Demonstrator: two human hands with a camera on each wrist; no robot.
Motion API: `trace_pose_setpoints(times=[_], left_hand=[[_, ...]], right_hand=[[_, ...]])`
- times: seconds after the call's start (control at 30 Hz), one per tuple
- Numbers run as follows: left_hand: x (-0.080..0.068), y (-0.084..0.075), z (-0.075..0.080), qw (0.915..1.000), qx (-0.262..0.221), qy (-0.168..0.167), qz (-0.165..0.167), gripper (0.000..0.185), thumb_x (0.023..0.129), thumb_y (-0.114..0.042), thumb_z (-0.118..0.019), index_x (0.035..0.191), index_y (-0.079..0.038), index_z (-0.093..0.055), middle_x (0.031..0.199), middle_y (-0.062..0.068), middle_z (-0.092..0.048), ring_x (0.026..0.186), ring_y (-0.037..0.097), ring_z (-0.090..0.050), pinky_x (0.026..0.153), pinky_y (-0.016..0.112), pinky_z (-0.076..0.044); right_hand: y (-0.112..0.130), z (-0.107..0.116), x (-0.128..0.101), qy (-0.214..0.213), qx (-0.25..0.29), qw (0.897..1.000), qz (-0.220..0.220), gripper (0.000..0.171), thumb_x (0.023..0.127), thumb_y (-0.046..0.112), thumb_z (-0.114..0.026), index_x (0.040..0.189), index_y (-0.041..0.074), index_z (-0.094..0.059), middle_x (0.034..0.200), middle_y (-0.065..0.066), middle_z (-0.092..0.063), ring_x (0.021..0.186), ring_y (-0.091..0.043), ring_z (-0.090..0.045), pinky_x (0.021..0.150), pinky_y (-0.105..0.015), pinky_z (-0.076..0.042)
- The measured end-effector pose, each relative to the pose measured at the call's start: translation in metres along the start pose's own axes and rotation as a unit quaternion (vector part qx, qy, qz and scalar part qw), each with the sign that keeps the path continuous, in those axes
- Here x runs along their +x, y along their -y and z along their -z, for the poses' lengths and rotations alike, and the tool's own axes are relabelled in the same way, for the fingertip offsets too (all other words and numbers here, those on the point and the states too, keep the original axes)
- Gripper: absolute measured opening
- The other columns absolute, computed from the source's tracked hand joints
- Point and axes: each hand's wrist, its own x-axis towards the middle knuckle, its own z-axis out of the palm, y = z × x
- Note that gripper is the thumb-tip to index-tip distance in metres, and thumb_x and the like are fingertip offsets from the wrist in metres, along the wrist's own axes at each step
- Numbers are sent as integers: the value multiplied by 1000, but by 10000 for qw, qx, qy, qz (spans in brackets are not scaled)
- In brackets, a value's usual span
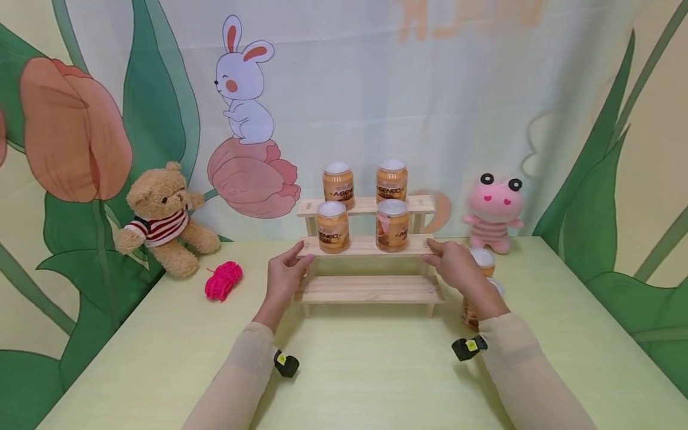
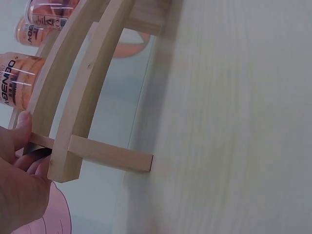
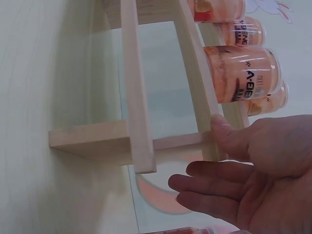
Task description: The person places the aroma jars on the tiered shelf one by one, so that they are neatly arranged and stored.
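A three-tier wooden display rack (image 1: 369, 290) stands on the table. Two orange jars with silvery lids, a left jar (image 1: 333, 230) and a right jar (image 1: 392, 227), sit on its middle tier. Behind them, another left jar (image 1: 338, 184) and right jar (image 1: 392, 181) occupy the top tier; the bottom tier is bare. My left hand (image 1: 283, 276) pinches the left end of the middle tier, thumb at the front edge by a jar. At the opposite end my right hand (image 1: 457, 266) pinches the same tier, its other fingers (image 3: 209, 187) spread below.
Two more jars, one farther back (image 1: 482, 260) and one nearer (image 1: 470, 313), stand on the table (image 1: 371, 370) by my right wrist, partly hidden. A teddy bear (image 1: 163, 224) and pink yarn (image 1: 223, 280) are at left. A pink plush toy (image 1: 491, 209) sits back right.
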Motion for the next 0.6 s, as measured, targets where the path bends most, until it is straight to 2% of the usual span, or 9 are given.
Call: trace_pose_setpoints(times=[0.1, 0.17, 0.23, 0.27, 0.3, 0.4, 0.43, 0.53, 0.6], left_hand=[[2, 1, 0, 10000, -25, 8, -12, 48, 91, -19, -76, 136, -13, -63, 88, 14, -71, 65, 9, -55, 47, 17, -35], [2, 2, 1, 10000, -28, 29, -13, 48, 91, -19, -76, 136, -12, -63, 86, 11, -72, 65, 10, -55, 47, 17, -36], [2, 3, 0, 10000, -7, 39, -41, 48, 91, -19, -76, 136, -12, -63, 85, 11, -72, 65, 9, -55, 47, 18, -36], [2, 2, 0, 10000, -3, 32, -32, 47, 91, -19, -76, 136, -12, -63, 87, 13, -72, 65, 9, -55, 47, 18, -36], [3, 2, 0, 10000, 22, 18, -28, 47, 91, -19, -76, 136, -12, -63, 86, 13, -72, 65, 9, -54, 47, 18, -35], [3, 1, -1, 10000, 74, -33, -4, 46, 91, -19, -75, 136, -13, -64, 88, 16, -71, 65, 9, -54, 47, 17, -35], [3, 1, -1, 10000, 71, -33, 22, 46, 91, -19, -75, 136, -13, -64, 88, 15, -71, 65, 9, -53, 47, 17, -35], [2, 0, 0, 9999, 84, -31, 84, 46, 92, -19, -75, 136, -14, -63, 90, 17, -70, 65, 9, -52, 47, 17, -34], [1, -1, 1, 9999, 78, -31, 108, 46, 92, -19, -75, 136, -15, -64, 91, 18, -70, 65, 10, -51, 46, 18, -33]], right_hand=[[-1, 7, -1, 120, 90, 9999, -17, 60, 103, 27, -58, 149, -5, -39, 137, -31, -52, 83, -31, -60, 60, -35, -46], [-2, 11, -2, 205, 126, 9997, -93, 64, 103, 30, -58, 151, -6, -35, 132, -32, -56, 85, -32, -63, 64, -36, -50], [-2, 17, -4, 223, 58, 9996, -161, 68, 103, 33, -58, 152, -7, -33, 127, -32, -60, 95, -32, -66, 69, -37, -53], [-3, 20, -4, 222, 80, 9995, -189, 69, 102, 34, -58, 152, -7, -33, 131, -32, -58, 103, -34, -65, 74, -40, -55], [-5, 23, -4, 239, 108, 9993, -251, 69, 102, 35, -59, 152, -6, -33, 131, -32, -58, 104, -35, -65, 77, -42, -55], [-11, 31, -4, 208, 277, 9987, -382, 70, 101, 34, -61, 152, -5, -34, 132, -32, -56, 99, -37, -65, 65, -39, -54], [-14, 34, -4, 161, 347, 9985, -399, 70, 100, 34, -62, 152, -6, -34, 133, -32, -56, 102, -38, -64, 66, -38, -54], [-24, 43, -5, -28, 632, 9972, -393, 71, 99, 31, -65, 152, -5, -35, 141, -32, -49, 112, -43, -62, 73, -40, -58], [-30, 48, -6, -174, 745, 9967, -278, 71, 98, 27, -67, 153, -2, -34, 146, -30, -45, 122, -46, -56, 88, -50, -55]])
